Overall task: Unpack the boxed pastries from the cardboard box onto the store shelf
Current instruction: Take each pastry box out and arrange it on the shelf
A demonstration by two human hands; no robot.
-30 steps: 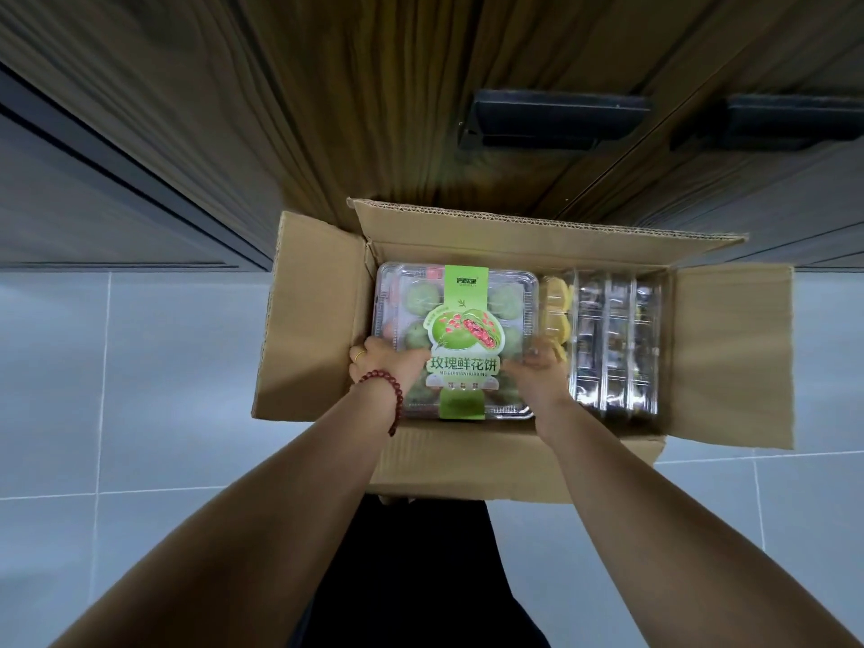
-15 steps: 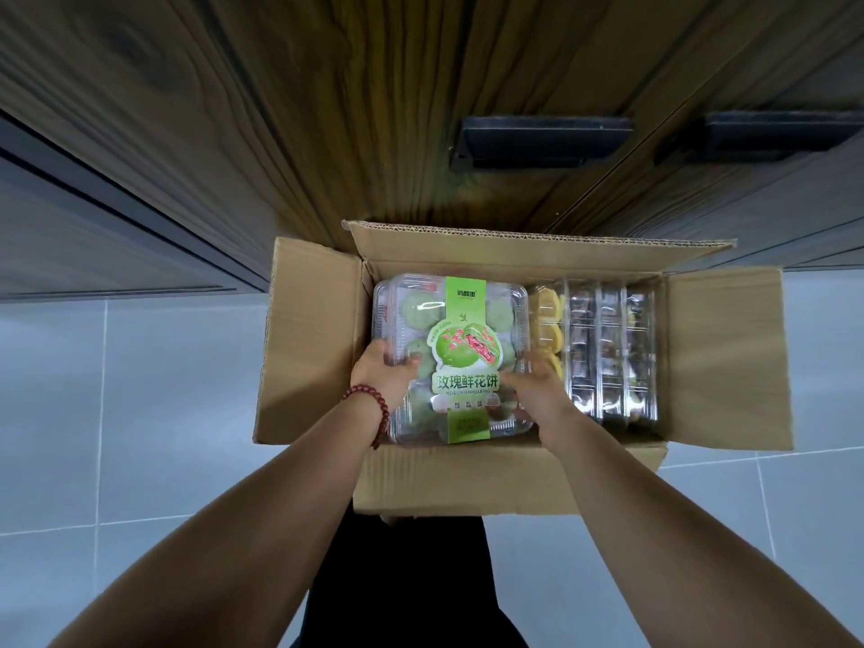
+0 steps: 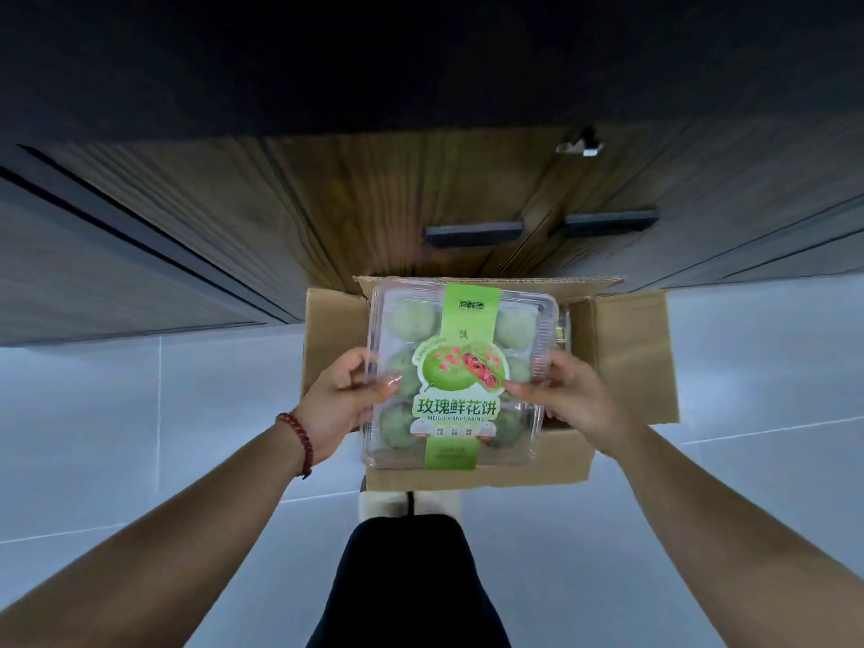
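A clear plastic pastry box [image 3: 460, 371] with a green label band and several green round pastries inside is held up above the open cardboard box [image 3: 626, 357]. My left hand [image 3: 343, 397] grips its left edge, thumb on the lid. My right hand [image 3: 568, 397] grips its right edge. A red bead bracelet sits on my left wrist. The lifted pastry box hides most of the carton's inside; only a sliver of another clear pack [image 3: 563, 327] shows at the right.
The carton stands on a pale tiled floor [image 3: 140, 437] against a dark wood cabinet front [image 3: 374, 203] with two black handles [image 3: 472, 236]. A dark overhanging edge [image 3: 421, 63] fills the top of the view. My dark trousers [image 3: 406, 582] and shoes show below.
Both hands have lifted the pastry box up out of the carton and toward me. My head has risen, so the carton looks smaller and more of the cabinet shows.
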